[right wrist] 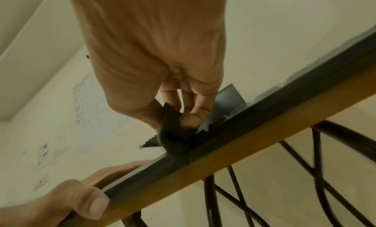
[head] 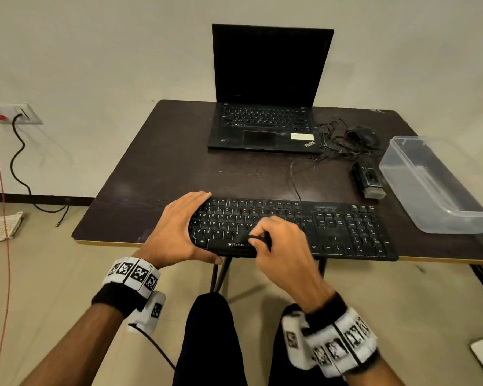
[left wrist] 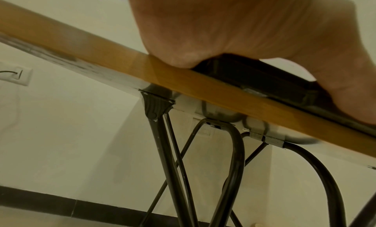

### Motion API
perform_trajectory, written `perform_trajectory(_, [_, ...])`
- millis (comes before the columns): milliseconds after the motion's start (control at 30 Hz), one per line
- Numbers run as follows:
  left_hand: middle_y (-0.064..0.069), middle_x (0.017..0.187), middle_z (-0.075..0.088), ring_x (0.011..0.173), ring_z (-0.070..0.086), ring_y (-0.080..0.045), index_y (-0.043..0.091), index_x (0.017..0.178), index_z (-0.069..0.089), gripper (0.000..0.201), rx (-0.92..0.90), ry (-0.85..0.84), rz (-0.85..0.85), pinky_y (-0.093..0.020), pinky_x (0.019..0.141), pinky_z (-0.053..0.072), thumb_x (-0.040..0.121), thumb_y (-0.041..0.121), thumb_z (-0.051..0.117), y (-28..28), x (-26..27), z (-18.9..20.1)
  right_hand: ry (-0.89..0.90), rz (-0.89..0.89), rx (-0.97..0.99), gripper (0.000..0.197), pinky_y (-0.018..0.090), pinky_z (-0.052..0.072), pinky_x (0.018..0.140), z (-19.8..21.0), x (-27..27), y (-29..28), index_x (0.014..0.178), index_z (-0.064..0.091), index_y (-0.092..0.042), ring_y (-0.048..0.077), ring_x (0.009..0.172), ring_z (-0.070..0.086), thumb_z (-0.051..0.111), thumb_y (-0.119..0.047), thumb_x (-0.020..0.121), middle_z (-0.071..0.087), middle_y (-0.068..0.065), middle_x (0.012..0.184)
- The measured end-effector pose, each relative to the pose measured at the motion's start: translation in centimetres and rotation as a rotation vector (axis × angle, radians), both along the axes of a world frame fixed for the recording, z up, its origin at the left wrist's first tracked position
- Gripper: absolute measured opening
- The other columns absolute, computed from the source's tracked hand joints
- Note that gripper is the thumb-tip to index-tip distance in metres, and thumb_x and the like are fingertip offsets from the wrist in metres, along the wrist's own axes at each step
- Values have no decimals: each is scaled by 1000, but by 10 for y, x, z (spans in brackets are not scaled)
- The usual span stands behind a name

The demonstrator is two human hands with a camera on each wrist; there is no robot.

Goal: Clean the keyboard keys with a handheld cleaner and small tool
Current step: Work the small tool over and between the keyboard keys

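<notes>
We pinch the tool (head: 260, 240) in our right hand (head: 283, 246), over the keyboard (head: 346, 232) mid-keys. Our left hand (head: 176, 232) clamps its left end. Tool looks light, thin; grip low.

The keyboard (head: 290, 227) is matt black plastic. The table (head: 179, 168) has a dark, scuffed, faintly glossy top, a smooth tan wood-like edge band (left wrist: 203, 84) and glossy black metal legs (left wrist: 162, 150). At 2 o'clock, the bin (head: 430, 185) is clear, glossy plastic. The laptop (head: 268, 93), at 12 o'clock, looks matt black.
</notes>
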State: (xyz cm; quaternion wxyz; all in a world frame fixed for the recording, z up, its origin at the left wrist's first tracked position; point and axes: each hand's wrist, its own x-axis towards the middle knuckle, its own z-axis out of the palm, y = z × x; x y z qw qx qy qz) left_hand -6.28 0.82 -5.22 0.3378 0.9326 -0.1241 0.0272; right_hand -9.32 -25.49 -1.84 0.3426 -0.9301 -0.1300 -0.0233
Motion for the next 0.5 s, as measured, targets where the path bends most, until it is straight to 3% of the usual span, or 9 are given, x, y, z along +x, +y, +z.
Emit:
perform_trajectory(67, [17,162,33,153,21,-5,32,160,36,145,-9,2,3,-41,130,18,34,79,92,0,-1,0,-29,-59,15,28,7,37,71,-2,-9,-18,79,62,-31,-3,76,56,78,-12,92,61,-16,85])
perform_trajectory(133, [17,161,34,152,22,-4,31,159,37,144,-2,1,8,-39,129,16,34,78,91,-2,-1,1,-86,-77,41,23,4,37,72,-9,-13,-12,81,65,-26,0,73,54,79,-10,90,61,-15,84])
perform_trajectory(300, [10,161,39,152,31,-10,25,158,40,142,13,-24,-8,-50,127,25,36,78,91,0,0,2,-136,75,126,13,26,48,75,-17,-12,50,88,69,-20,12,83,61,78,-11,87,64,-7,93])
perform_trajectory(400, [13,162,36,153,27,-9,28,159,38,142,13,-12,-9,-49,129,22,37,77,91,-1,0,2,-155,40,81,17,28,50,76,-17,-14,22,84,70,-22,8,81,61,81,-9,84,65,-10,89])
perform_trajectory(500, [17,162,33,152,22,-6,32,160,35,143,-5,11,-2,-43,129,17,36,76,92,-1,-1,2,-172,-139,109,20,24,49,74,-17,-18,-32,82,73,-23,5,77,62,83,-6,83,68,-13,85])
